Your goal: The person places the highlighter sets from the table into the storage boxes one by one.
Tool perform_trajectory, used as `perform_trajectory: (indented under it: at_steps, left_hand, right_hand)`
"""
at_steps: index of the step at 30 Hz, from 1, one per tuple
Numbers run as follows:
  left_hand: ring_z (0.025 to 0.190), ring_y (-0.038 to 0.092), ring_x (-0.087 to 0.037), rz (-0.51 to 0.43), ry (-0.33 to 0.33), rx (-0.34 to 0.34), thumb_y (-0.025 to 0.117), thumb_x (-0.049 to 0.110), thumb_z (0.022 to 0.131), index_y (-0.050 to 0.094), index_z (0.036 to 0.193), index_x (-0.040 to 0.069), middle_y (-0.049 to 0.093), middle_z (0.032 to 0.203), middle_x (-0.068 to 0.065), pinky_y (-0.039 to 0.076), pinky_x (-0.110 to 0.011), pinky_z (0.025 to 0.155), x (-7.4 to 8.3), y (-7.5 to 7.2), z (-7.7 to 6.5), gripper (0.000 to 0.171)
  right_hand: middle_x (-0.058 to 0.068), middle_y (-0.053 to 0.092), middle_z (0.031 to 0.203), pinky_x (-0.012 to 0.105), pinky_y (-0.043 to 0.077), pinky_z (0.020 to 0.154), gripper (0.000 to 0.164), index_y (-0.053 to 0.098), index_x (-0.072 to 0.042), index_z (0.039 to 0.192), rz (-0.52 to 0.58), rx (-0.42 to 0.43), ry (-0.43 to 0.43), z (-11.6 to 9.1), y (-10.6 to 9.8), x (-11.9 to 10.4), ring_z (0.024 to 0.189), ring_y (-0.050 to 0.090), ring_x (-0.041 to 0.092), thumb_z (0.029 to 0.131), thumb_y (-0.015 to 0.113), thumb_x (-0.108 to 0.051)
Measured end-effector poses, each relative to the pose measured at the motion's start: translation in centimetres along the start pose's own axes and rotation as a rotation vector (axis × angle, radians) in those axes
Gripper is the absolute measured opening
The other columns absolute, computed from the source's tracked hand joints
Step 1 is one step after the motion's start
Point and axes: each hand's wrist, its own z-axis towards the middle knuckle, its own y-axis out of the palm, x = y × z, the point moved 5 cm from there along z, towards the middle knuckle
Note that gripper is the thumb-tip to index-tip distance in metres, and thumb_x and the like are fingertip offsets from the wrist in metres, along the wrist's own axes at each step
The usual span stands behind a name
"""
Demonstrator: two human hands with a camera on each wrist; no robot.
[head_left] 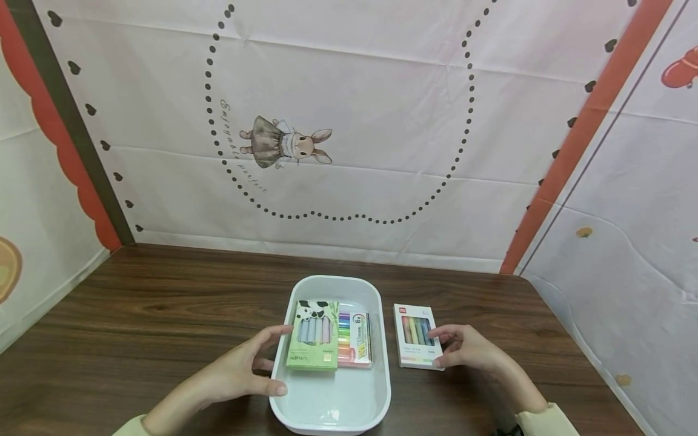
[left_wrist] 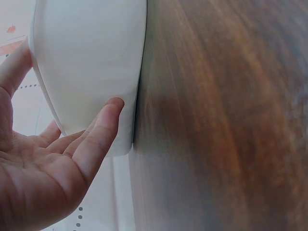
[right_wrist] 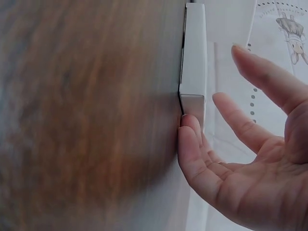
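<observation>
A white plastic bin (head_left: 354, 393) stands on the wooden table. My left hand (head_left: 245, 366) rests against its left side, thumb and forefinger over the rim and other fingers along the outer wall (left_wrist: 91, 57). Inside, a green panda-printed box (head_left: 312, 357) with a window showing pastel sticks partly covers a pack of rainbow-coloured pens (head_left: 360, 339). To the bin's right lies a flat white box (head_left: 417, 357) with coloured sticks in its window. My right hand (head_left: 469, 348) is at that box's right edge, with the lower fingers (right_wrist: 190, 149) near its end and thumb and forefinger spread above.
The dark wooden table (head_left: 191, 290) reaches back to a white printed cloth (head_left: 371, 139) hanging behind it. More printed cloth (head_left: 627, 254) hangs along the right and left sides.
</observation>
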Motion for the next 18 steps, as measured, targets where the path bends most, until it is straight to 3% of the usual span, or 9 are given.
perform_trajectory:
  at_steps: [7,18]
  left_hand:
    - [0.1,0.056,-0.033,0.001,0.006,0.0,0.076,0.014,0.073,0.023,0.141,0.006,0.016,0.14,-0.039,0.049,-0.034,0.072,-0.06,0.0,-0.01,0.087]
    - [0.099,0.057,-0.031,-0.006,-0.006,0.003,0.077,0.014,0.072,0.023,0.141,0.007,0.015,0.14,-0.039,0.049,-0.035,0.073,-0.13,-0.05,0.0,0.088]
  right_hand:
    - [0.013,0.048,0.094,0.027,0.044,0.056,0.049,0.057,0.008,0.111,-0.012,0.01,0.052,0.26,0.19,0.18,0.068,0.052,0.017,0.067,0.077,-0.004]
    - [0.008,0.05,0.089,0.023,0.04,0.049,0.039,0.061,0.006,0.1,-0.044,0.013,0.052,0.52,0.47,0.0,0.058,0.048,0.013,0.065,0.077,-0.003]
